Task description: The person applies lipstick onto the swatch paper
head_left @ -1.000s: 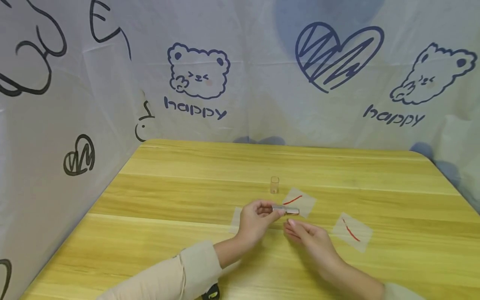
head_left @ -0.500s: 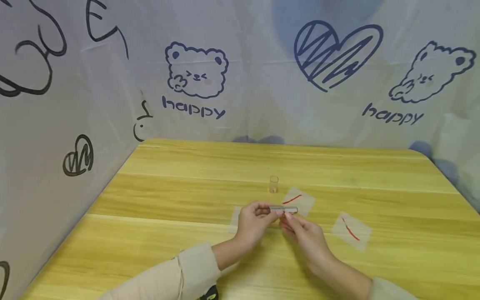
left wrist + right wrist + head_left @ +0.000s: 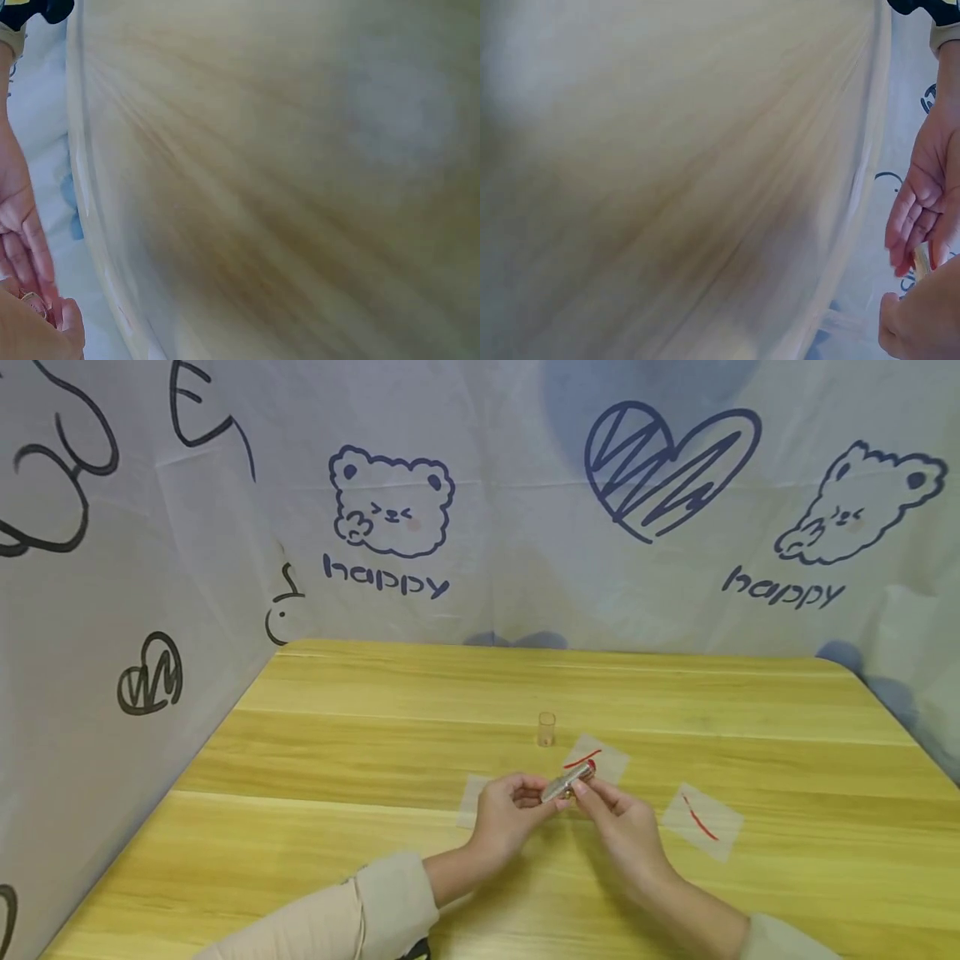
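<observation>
A silver lipstick [image 3: 567, 782] with a red tip slants up to the right between both hands in the head view. My left hand [image 3: 504, 817] holds its lower left part, the thumb in front. Close to the red end, my right hand [image 3: 626, 827] pinches it between thumb and fingers. Behind them a small clear lipstick cap [image 3: 547, 729] stands on the table. Just beyond the lipstick lies a pale square of paper [image 3: 613, 766] with a red stroke on it. In the right wrist view only a sliver of the lipstick [image 3: 922, 262] shows.
To the right of the hands, another pale paper square [image 3: 731, 817] bears a red stroke. A third pale paper [image 3: 469, 802] is partly hidden behind the left hand. The wooden table [image 3: 337, 735] ends at a printed white cloth backdrop [image 3: 517, 527].
My right hand has come in from the right and taken hold of the lipstick. The lipstick has turned from nearly level to slanting upward, and its red tip now shows.
</observation>
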Motion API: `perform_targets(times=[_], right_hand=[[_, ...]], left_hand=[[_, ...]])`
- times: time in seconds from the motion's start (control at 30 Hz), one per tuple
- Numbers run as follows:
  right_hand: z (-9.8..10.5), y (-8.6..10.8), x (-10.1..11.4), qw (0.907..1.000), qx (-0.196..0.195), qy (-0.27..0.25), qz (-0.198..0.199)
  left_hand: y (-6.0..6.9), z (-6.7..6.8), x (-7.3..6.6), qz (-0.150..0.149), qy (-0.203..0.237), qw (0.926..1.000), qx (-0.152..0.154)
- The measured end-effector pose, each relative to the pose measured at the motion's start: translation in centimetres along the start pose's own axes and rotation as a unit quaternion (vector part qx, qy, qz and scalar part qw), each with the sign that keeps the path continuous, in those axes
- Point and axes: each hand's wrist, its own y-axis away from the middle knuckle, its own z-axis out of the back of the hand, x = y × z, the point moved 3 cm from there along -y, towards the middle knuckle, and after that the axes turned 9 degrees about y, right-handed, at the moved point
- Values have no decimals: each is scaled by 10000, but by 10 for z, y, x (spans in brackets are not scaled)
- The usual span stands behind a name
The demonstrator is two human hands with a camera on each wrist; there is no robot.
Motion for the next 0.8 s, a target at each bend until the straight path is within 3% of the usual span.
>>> perform_targets(times=[0.17, 0.4, 0.5, 0.67, 0.8], right_hand=[[4, 0, 5, 9990, -113, 323, 278], [2, 2, 9, 9965, -107, -25, 828], [1, 4, 11, 9917, -139, -33, 1280], [0, 7, 16, 9760, -296, 83, 2156], [0, 7, 19, 9728, -448, 147, 2270]], left_hand=[[3, -2, 1, -27, -28, 9998, 196], [4, -5, 2, -118, 40, 9995, 305], [4, -5, 2, -137, -22, 9995, 300], [3, -3, 2, -193, -77, 9994, 289], [3, -3, -1, -208, -2, 9994, 279]])
